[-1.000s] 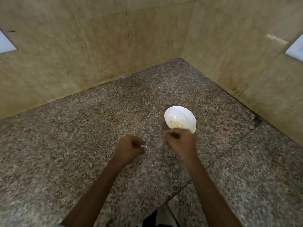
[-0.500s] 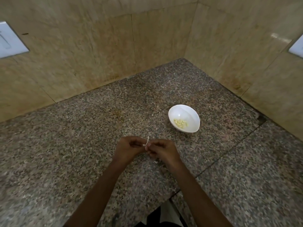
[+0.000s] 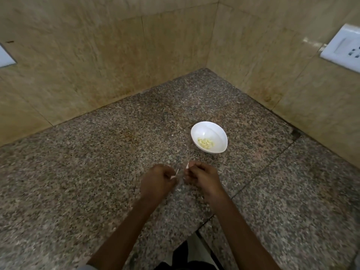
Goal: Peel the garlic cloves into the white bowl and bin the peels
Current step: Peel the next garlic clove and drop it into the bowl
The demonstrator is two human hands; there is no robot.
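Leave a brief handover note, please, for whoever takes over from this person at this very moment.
Left hand: fingers curled, pinches a peel strip.
Right hand: fingers curled, pinches a second peel strip; the hands are apart.
White bowl: stands on the granite counter beyond the right hand and holds peeled cloves.
Done: several cloves are peeled into the bowl.
Left: bin both strips; no bin is in view. Whether either hand hides a clove cannot be told.

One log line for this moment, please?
left hand: pinches pale sliver | right hand: pinches pale sliver | white bowl: peeled cloves inside
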